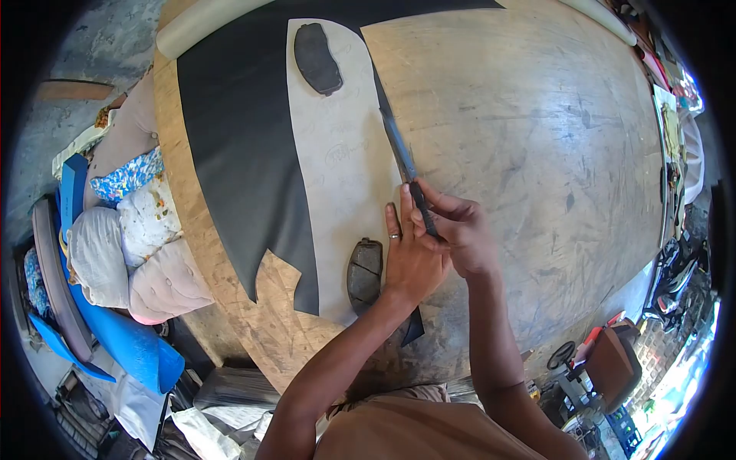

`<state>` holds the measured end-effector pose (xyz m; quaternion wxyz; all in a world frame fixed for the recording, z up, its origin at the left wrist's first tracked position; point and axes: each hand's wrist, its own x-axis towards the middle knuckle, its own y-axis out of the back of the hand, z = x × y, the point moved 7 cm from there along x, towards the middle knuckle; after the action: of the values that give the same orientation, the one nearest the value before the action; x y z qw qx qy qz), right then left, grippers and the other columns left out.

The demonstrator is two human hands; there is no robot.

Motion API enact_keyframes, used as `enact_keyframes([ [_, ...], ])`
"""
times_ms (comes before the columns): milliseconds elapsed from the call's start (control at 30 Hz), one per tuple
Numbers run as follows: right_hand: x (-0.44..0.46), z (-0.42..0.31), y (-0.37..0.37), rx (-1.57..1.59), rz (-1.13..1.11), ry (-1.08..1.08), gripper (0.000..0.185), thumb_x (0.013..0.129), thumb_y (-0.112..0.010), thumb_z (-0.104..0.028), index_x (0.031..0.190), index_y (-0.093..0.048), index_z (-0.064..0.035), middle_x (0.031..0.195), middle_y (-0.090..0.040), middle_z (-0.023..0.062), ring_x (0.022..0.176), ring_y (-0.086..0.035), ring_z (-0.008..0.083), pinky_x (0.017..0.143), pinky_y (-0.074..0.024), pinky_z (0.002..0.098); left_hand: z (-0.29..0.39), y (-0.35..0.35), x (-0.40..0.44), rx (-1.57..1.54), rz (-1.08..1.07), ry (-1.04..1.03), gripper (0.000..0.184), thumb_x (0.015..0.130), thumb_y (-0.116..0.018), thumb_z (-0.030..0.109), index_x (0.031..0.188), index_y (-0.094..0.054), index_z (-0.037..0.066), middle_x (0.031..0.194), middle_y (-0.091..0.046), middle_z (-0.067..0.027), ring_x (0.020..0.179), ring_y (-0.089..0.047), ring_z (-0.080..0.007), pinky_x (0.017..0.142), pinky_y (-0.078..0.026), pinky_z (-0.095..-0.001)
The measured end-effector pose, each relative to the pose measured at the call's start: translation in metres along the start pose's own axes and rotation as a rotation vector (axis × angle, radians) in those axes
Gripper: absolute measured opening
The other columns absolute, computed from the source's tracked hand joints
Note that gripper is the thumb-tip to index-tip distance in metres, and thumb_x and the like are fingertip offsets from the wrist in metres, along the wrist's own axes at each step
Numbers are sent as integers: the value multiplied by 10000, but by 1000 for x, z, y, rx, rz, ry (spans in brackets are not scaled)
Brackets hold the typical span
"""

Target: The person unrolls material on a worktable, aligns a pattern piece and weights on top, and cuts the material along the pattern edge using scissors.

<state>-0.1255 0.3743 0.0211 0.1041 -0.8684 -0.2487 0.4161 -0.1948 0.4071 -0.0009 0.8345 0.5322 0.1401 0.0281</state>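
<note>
My right hand (460, 230) is closed around a black-handled cutting tool (400, 146) with a long, narrow metal blade. The blade lies along the right edge of a pale paper pattern (341, 176); the tool's exact kind is hard to make out. Flat on the pattern's lower right part rests my left hand (418, 264), a ring on one finger, its fingertips beside the tool's handle. Black sheet material (238, 146) lies under the pattern. Two dark brake pads sit on the pattern: one brake pad (318, 60) near the top, another brake pad (365, 272) left of my left hand.
The wooden table (529, 153) extends to the right. A pale roll (207, 27) lies at its back left. Cushions (100, 253) and blue foam (146, 353) crowd the left side. A brown-backed chair (609, 364) stands at lower right, near a black plastic heap (678, 284).
</note>
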Motion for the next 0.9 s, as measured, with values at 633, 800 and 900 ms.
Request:
enact_keyframes([
  [633,48,10,-28,70,55,50,517,948,-605,73,1453,-569,-30,924,-717,74,637,-555,88,514,-389,207,-6,-22,-12,18,-27,-115,800,921,-580,504,1497,-440,-34,1528,-372,-340,1475,-226,-568,1213,-126,-665],
  [800,66,-7,-38,137,36,40,511,944,-644,52,1443,-583,-40,882,-693,59,639,-564,92,492,-361,210,-5,-16,-13,-93,108,-127,805,936,-567,496,1517,-410,-39,1547,-342,-353,1484,-217,-579,1222,-117,-672],
  [900,74,-13,-42,164,22,73,503,937,-669,33,1430,-596,-37,849,-675,52,625,-559,94,479,-335,208,-5,-13,-12,-73,114,-149,795,943,-562,487,1521,-406,-37,1549,-336,-359,1490,-225,-566,1224,-122,-672],
])
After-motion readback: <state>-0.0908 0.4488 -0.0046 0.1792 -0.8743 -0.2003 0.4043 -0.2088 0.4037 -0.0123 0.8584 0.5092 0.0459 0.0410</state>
